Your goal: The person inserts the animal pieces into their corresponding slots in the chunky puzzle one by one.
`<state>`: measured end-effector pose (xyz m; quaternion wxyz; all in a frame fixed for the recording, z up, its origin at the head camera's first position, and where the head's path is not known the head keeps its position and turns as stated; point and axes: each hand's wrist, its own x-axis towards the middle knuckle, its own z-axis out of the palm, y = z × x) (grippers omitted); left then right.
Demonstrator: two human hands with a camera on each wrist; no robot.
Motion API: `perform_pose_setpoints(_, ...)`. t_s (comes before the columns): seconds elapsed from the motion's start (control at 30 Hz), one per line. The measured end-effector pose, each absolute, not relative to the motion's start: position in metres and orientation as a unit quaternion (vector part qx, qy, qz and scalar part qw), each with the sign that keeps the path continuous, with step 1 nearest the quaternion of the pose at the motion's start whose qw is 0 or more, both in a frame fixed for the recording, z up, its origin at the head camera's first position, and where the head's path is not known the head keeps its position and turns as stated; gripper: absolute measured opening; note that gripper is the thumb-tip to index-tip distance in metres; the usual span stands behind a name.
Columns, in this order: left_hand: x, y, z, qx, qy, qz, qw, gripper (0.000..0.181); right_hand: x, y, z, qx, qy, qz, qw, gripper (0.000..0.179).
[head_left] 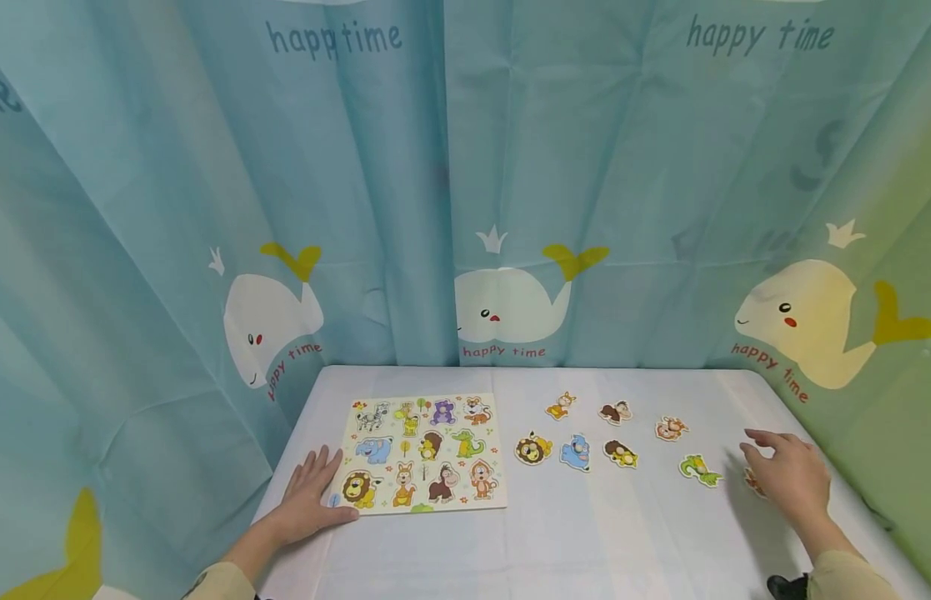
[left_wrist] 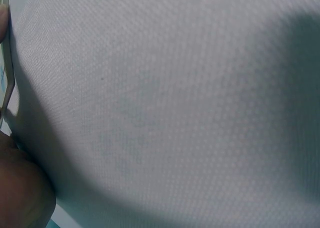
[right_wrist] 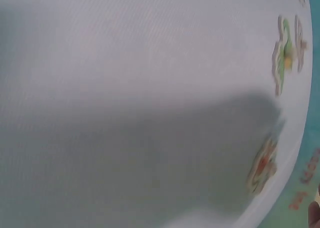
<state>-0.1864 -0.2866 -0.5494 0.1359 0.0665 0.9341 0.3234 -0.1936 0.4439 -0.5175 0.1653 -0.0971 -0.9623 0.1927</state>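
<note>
A wooden animal puzzle board (head_left: 423, 454) lies on the white table (head_left: 585, 542), left of centre, with animal pictures in its slots. My left hand (head_left: 312, 492) rests flat beside it, fingers spread and touching the board's left edge (left_wrist: 6, 87). Several loose animal pieces lie to the right: a lion (head_left: 533, 448), a blue elephant (head_left: 576, 452) and a green crocodile (head_left: 700, 469). My right hand (head_left: 782, 473) hovers with relaxed fingers over an orange piece (head_left: 753, 482) near the table's right edge, holding nothing. The blurred right wrist view shows the crocodile (right_wrist: 282, 55) and the orange piece (right_wrist: 262, 165).
Blue whale-print curtains (head_left: 465, 208) close in the table at the back and both sides. More loose pieces, an orange fox (head_left: 560, 406), a brown monkey (head_left: 616, 412) and an orange animal (head_left: 671, 428), lie toward the back. The tablecloth (left_wrist: 175, 112) fills the left wrist view.
</note>
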Motion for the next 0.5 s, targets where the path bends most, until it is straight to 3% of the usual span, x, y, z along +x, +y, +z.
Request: perform_pose_setpoints(0.5, -0.188, -0.287, -0.552, 0.063, 0.937, 0.315, 0.139, 0.116, -0.172, 0.471, -0.522, -0.128, -0.965, 0.184, 0.139, 0.043)
